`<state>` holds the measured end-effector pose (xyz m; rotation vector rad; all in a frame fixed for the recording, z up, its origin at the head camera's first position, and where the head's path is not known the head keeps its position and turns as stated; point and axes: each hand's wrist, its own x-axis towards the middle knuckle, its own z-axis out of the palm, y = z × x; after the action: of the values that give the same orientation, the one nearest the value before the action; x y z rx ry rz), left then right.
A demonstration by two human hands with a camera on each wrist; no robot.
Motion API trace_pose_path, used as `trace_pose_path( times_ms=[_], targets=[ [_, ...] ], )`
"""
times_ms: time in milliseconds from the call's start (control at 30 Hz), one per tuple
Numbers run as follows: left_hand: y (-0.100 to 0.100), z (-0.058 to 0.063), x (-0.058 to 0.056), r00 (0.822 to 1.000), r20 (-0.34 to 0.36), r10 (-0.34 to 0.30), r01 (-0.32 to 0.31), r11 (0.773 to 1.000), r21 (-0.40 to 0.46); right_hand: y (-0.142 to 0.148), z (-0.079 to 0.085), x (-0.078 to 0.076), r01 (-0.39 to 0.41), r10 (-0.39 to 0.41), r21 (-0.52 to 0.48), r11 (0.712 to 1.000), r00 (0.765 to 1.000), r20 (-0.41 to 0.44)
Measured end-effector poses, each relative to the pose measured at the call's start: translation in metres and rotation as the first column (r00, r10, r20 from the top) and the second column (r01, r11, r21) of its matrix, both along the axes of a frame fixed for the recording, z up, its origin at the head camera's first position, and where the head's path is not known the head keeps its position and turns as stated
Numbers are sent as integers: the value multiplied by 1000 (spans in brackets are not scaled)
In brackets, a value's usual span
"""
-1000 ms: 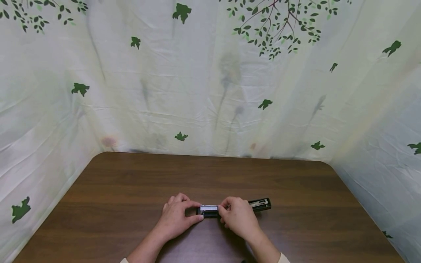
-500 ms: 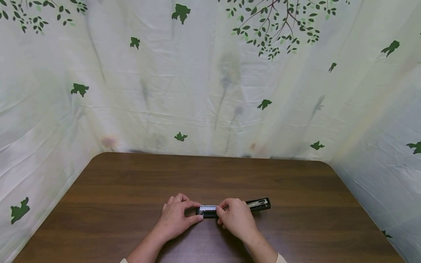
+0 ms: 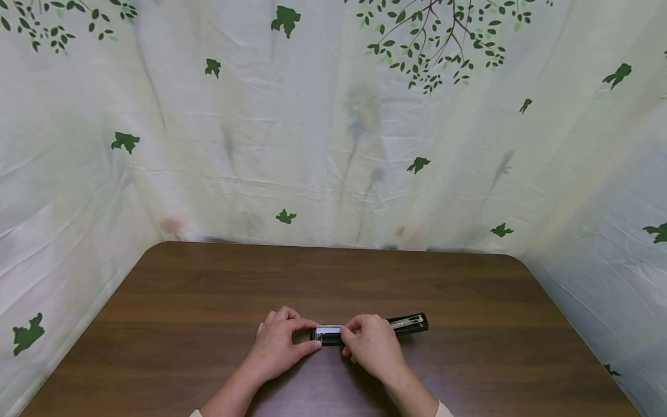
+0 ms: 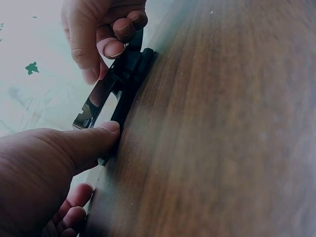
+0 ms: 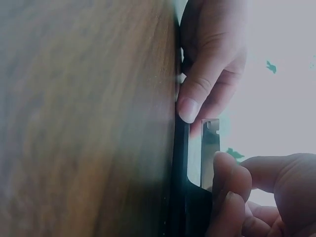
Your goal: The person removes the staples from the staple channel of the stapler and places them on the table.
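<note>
Black stapler [image 3: 329, 336] lay opened out, not closed

Head view: the left hand [image 3: 281, 341] pinched the stapler's near end on the table [image 3: 208, 289]; the right hand [image 3: 376, 346] gripped its middle, the swung-back cover [image 3: 410, 324] extending beyond that grip.

Left wrist view: between the grips, the metal magazine [image 4: 96, 100] stood raised above the base [image 4: 127, 97].

Right wrist view: the right fingers [image 5: 234, 178] held against the magazine. Opening looked done; whether staples were loaded could not be told.

The head camera looks forward and down over the table [image 3: 234, 284], the stapler [image 3: 329, 338] near six o'clock; both wrist cameras, much nearer, share the stapler at tabletop level.
</note>
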<state>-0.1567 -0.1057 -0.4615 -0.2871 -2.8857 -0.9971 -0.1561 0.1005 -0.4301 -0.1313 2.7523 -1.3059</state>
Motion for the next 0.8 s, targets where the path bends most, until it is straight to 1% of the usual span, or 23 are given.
trace_pose_path(
  times_ms=[467, 800],
  targets=[
    [0, 0, 0, 1000, 12, -2, 2, 1000, 6, 0, -1, -1, 3, -2, -34, 999, 1000, 31],
    [0, -1, 0, 1000, 11, 1, -1, 1000, 1, 1, -2, -3, 1, 0, -50, 999, 1000, 28]
  ],
)
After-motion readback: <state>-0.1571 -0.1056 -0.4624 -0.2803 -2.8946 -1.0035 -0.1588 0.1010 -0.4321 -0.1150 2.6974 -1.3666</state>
